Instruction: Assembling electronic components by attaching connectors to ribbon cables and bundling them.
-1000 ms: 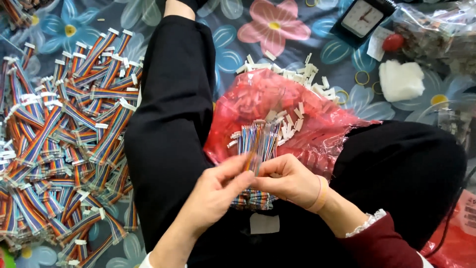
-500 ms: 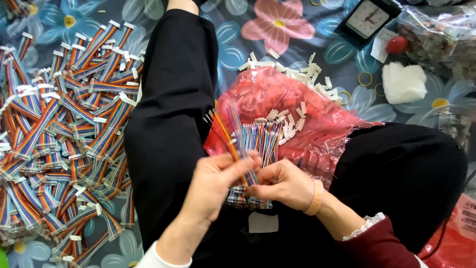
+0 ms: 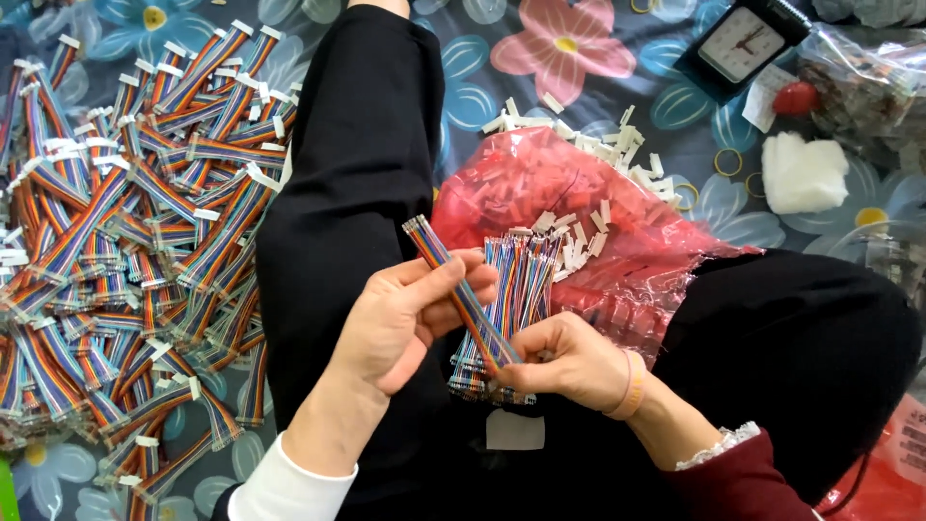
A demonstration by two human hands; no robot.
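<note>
A big heap of finished rainbow ribbon cables (image 3: 125,260) with white plug ends covers the flowered cloth (image 3: 569,43) on the person's left, beyond a black trouser leg (image 3: 357,183) that lies between the heap and the hands. Ahead of the hands a red plastic bag (image 3: 579,207) lies open across the lap, with small white plastic plugs (image 3: 579,130) spilling over its far edge. At the upper right are a small black clock with a white face (image 3: 741,43), a white wad (image 3: 803,174) and a clear bag of dark parts (image 3: 868,82); a small white tag (image 3: 514,429) lies on the black cloth under the hands. A loose bundle of cut rainbow wires (image 3: 516,289) rests on the lap, against the bag. The single rainbow ribbon cable (image 3: 458,289) slants from upper left to lower right in front of that bundle. The left hand (image 3: 405,323) has its fingers curled around the cable's middle, and the right hand (image 3: 569,362) pinches its lower end.
</note>
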